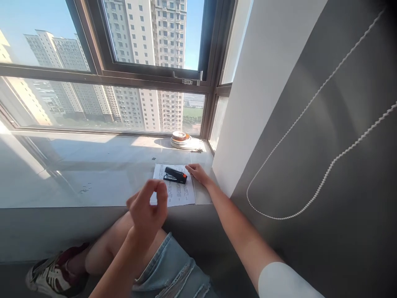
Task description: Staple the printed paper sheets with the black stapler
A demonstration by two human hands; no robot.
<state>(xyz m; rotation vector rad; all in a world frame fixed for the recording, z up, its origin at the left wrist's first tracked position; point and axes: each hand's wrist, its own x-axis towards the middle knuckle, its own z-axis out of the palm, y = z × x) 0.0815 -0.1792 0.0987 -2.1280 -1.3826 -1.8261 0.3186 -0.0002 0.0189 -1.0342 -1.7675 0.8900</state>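
A black stapler point(175, 176) with an orange-red patch at its right end lies on printed sheets of paper point(180, 195) on the windowsill. At the upper right corner of the sheets, my right hand point(196, 171) is closed with its fingertips on the paper edge, just beside the stapler. My left hand point(148, 205) is raised in front of the sill, nearer to me than the paper, and covers the sheets' lower left part. Its fingers are curled and the thumb meets the index finger; whatever is between them is hidden or too small to make out.
Stacked round discs point(180, 140) stand by the window corner, with small dark items point(197, 151) beside them. Tiny dark bits point(86, 188) lie on the left of the pale sill point(111, 190). A beaded cord point(279, 218) hangs at the right wall. My bent leg is below the sill.
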